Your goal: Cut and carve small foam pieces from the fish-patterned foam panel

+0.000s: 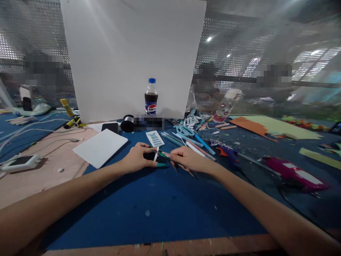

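Over the middle of the blue mat, my left hand (137, 157) pinches a narrow white strip (156, 155) between forefinger and thumb. A teal patch shows at the thumb's tip, perhaps a long painted nail. My right hand (186, 158) is closed on a slim pointed metal tool (165, 154). Its tip reaches across to the white strip between the two hands. Whether the tool is scissors or tweezers cannot be made out, as the fingers hide its rear part. Just behind the hands lies a small white card with blue-green print (155, 138).
Behind stand a cola bottle (151, 101) and a white board (133, 53). White sheets (100, 147) lie left. Right are light-blue scissors (184, 131), pens (204, 144), paper scraps, a dark blue glue gun (230, 154), a magenta tool (295, 174) with a cord, and a tumbler (227, 105).
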The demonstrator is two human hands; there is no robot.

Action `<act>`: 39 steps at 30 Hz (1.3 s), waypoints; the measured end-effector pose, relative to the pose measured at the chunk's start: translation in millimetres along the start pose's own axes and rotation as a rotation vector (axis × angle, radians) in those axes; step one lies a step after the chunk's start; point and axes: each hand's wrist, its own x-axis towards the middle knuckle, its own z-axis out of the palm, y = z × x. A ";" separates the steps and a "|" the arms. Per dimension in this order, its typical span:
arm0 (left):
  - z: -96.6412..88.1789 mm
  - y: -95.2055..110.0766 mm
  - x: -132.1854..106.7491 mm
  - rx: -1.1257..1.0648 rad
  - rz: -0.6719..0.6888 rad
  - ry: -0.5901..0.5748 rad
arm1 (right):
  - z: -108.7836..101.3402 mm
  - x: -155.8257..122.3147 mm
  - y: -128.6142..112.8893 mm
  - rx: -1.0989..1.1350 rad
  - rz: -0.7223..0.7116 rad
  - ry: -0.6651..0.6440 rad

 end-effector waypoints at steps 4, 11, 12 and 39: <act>0.8 -1.3 0.1 0.004 0.006 0.004 | -1.0 -0.2 -0.2 0.000 0.009 -0.004; 1.9 -1.2 0.0 -0.002 0.022 0.019 | -4.9 -1.4 -2.7 -0.009 -0.008 -0.035; 2.3 -1.2 0.0 -0.006 0.021 0.024 | -3.9 -1.1 -2.8 -0.002 -0.006 -0.029; -0.1 1.8 -0.9 0.034 0.005 -0.005 | -0.2 -3.3 -4.6 0.037 -0.016 -0.088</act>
